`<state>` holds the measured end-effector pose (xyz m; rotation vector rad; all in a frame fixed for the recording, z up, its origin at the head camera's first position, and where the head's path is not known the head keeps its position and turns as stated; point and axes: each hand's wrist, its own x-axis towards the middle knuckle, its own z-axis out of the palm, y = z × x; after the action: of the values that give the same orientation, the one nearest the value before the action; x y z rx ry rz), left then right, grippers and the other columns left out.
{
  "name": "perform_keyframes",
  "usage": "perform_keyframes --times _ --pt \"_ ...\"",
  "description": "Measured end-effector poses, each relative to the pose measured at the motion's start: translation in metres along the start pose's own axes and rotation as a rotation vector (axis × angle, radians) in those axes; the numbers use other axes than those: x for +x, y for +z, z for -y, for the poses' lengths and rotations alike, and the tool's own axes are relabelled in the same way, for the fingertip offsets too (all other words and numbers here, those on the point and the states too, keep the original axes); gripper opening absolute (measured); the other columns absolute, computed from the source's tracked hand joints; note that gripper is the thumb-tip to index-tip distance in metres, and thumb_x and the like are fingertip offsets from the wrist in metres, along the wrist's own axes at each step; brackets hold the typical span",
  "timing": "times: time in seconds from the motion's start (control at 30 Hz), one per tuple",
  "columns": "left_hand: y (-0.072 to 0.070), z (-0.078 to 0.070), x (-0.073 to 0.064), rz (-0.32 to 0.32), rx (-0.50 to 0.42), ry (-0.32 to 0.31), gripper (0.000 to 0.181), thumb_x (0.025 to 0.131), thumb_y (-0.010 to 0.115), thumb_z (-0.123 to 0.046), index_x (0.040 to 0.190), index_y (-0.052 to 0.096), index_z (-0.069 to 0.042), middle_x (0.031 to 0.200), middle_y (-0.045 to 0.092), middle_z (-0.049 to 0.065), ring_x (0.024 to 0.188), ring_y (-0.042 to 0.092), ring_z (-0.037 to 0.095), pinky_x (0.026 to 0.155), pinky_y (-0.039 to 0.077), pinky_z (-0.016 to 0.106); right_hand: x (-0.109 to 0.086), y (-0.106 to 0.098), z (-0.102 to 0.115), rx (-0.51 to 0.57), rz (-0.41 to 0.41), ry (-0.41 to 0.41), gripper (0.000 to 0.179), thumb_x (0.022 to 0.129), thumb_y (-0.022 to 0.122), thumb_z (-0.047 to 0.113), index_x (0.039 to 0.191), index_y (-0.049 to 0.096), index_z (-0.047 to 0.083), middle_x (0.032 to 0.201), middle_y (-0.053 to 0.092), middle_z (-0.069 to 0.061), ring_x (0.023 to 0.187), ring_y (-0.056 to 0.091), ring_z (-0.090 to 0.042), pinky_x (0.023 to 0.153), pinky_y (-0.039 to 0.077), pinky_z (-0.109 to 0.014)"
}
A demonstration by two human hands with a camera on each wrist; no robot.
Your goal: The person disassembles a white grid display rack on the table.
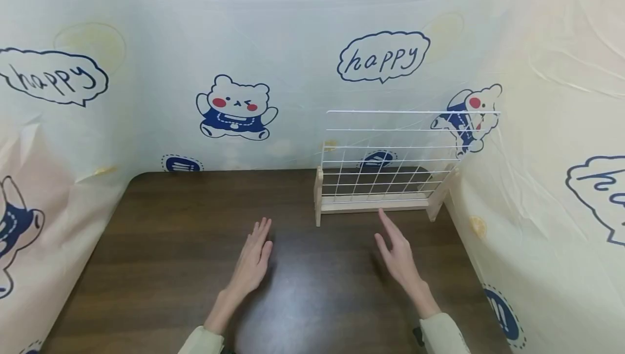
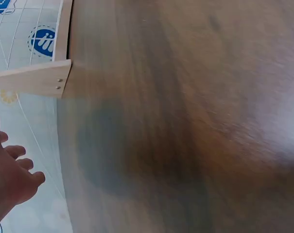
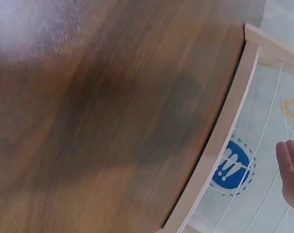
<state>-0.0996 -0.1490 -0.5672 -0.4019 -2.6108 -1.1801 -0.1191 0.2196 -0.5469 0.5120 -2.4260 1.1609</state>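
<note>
Empty left hand (image 1: 251,264) and right hand (image 1: 400,259) near wire-grid rack (image 1: 376,205)
Straight-fingered in the lower frame, both grip nothing; the rack stands right of centre on the wooden tabletop (image 1: 161,245), its end panels (image 1: 319,196) seemingly serving as feet.

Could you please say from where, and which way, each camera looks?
Head: on the head, facing forward and down at the wood-grain table and white wire rack; left hand, right hand and sleeves show.
Left wrist: on that wrist, facing table and rack's end; hand partly shows.
Right wrist: on that wrist, facing table and rack's base; hand partly shows.
Both wrist views share table and rack.
</note>
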Motion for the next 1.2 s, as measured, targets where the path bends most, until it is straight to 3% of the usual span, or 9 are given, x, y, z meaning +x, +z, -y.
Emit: perform_keyframes --times 0.13,0.27,0.37,0.5,0.67,0.77,0.9,1.07,1.2 --pt "0.005 -0.003 0.010 -0.049 -0.049 0.000 0.045 0.102 0.046 -0.007 0.146 0.040 -0.003 0.151 0.036 0.011 0.139 0.030 0.033 0.108 0.026 0.058 0.008 -0.005 -0.010 0.075 -0.114 -0.045 0.054 0.086 0.063 -0.013 0.137 0.050 -0.001 0.135 0.055 -0.017 0.118 0.056 -0.033 0.101 0.040 -0.020" --pt "0.009 -0.012 0.032 -0.061 -0.104 0.017 0.040 0.103 0.044 -0.008 0.143 0.045 -0.004 0.148 0.042 0.011 0.136 0.035 0.035 0.107 0.029 0.057 0.025 -0.018 -0.018 0.073 -0.191 -0.095 0.053 0.079 0.066 -0.022 0.129 0.055 -0.009 0.123 0.061 -0.023 0.104 0.061 -0.039 0.094 0.043 -0.015" --pt "0.013 -0.021 0.050 -0.056 -0.164 0.038 0.039 0.103 0.043 -0.009 0.142 0.047 -0.005 0.146 0.044 0.012 0.135 0.037 0.035 0.107 0.030 0.056 0.039 -0.034 -0.014 0.070 -0.217 -0.071 0.047 0.079 0.064 -0.023 0.124 0.056 -0.013 0.116 0.062 -0.028 0.097 0.062 -0.043 0.088 0.046 -0.013" --pt "0.017 -0.033 0.075 -0.052 -0.242 0.043 0.038 0.101 0.046 -0.005 0.139 0.050 -0.004 0.142 0.049 0.014 0.133 0.041 0.034 0.107 0.033 0.052 0.055 -0.060 -0.004 0.113 -0.278 0.024 0.035 0.085 0.060 -0.019 0.120 0.057 -0.015 0.111 0.062 -0.032 0.095 0.062 -0.046 0.080 0.049 -0.012" --pt "0.006 -0.066 0.113 -0.062 -0.454 -0.049 0.032 0.098 0.049 0.002 0.130 0.055 0.005 0.129 0.057 0.024 0.121 0.051 0.038 0.102 0.041 0.049 0.073 -0.089 -0.009 0.122 -0.348 0.127 0.028 0.090 0.057 -0.013 0.118 0.059 -0.014 0.110 0.063 -0.031 0.097 0.063 -0.040 0.081 0.049 -0.012" --pt "-0.001 -0.088 0.135 -0.070 -0.555 -0.063 0.029 0.098 0.051 0.002 0.125 0.056 0.011 0.123 0.058 0.029 0.117 0.053 0.042 0.100 0.044 0.048 0.085 -0.107 -0.017 0.280 -0.405 0.287 0.029 0.092 0.055 -0.011 0.121 0.057 -0.012 0.111 0.064 -0.025 0.096 0.065 -0.028 0.083 0.051 -0.018" --pt "-0.002 -0.106 0.154 -0.036 -0.546 -0.021 0.031 0.099 0.051 -0.002 0.126 0.054 0.013 0.124 0.058 0.029 0.116 0.055 0.041 0.098 0.046 0.043 0.103 -0.125 -0.028 0.534 -0.523 0.541 0.033 0.095 0.052 -0.007 0.128 0.050 -0.012 0.106 0.065 -0.013 0.087 0.065 -0.010 0.083 0.053 -0.022" --pt "-0.003 -0.116 0.165 -0.128 -0.503 -0.010 0.029 0.098 0.053 -0.003 0.124 0.057 0.010 0.123 0.060 0.026 0.113 0.059 0.038 0.095 0.048 0.045 0.123 -0.134 -0.026 0.439 -0.571 0.626 0.037 0.096 0.050 -0.005 0.131 0.046 -0.012 0.106 0.057 -0.007 0.088 0.058 -0.009 0.086 0.051 -0.022" --pt "-0.004 -0.121 0.171 -0.123 -0.522 0.022 0.029 0.098 0.054 -0.002 0.124 0.058 0.009 0.123 0.061 0.024 0.114 0.058 0.038 0.096 0.047 0.045 0.132 -0.136 -0.019 0.377 -0.614 0.628 0.035 0.096 0.048 -0.003 0.130 0.047 -0.011 0.100 0.053 -0.004 0.085 0.054 -0.011 0.080 0.048 -0.020"
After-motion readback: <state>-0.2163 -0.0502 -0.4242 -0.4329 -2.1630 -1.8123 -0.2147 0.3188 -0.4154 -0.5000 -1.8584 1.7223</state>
